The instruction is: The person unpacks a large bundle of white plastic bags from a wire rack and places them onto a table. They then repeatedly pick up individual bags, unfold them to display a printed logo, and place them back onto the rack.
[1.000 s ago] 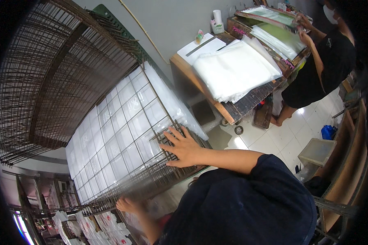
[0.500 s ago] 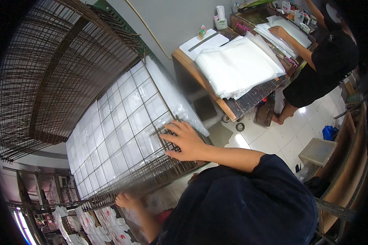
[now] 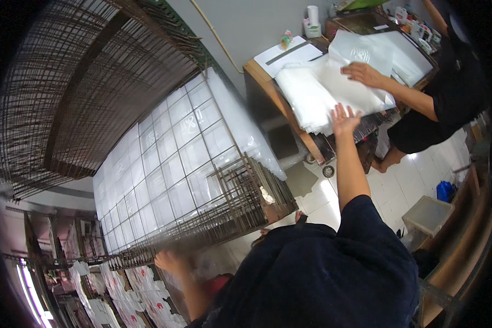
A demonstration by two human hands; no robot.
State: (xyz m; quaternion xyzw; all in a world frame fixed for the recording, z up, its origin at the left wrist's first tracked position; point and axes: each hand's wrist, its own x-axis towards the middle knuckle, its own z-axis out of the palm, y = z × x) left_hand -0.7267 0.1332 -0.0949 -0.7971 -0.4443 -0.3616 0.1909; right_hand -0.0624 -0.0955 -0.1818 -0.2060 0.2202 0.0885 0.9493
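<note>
My right hand is stretched out with its fingers spread, at the front edge of a stack of translucent white plastic bags on the table. Nothing shows in its grasp. My left hand is low at the near edge of a metal wire drying rack; its fingers are smeared and partly hidden, so its grip cannot be made out. Printed translucent bags lie side by side on the rack's top grid. A co-worker's hand rests over a printed translucent bag beside the stack.
Raised wire shelves of the rack stand at the left. The co-worker stands at the right by a dark wooden table. White printed bags hang or lie at lower left. A pale plastic box and a wooden shelf are at right.
My right hand has left the rack's grid and moved right to the stack. The co-worker's hand has moved left with a printed bag over the stack. My left hand has barely moved.
</note>
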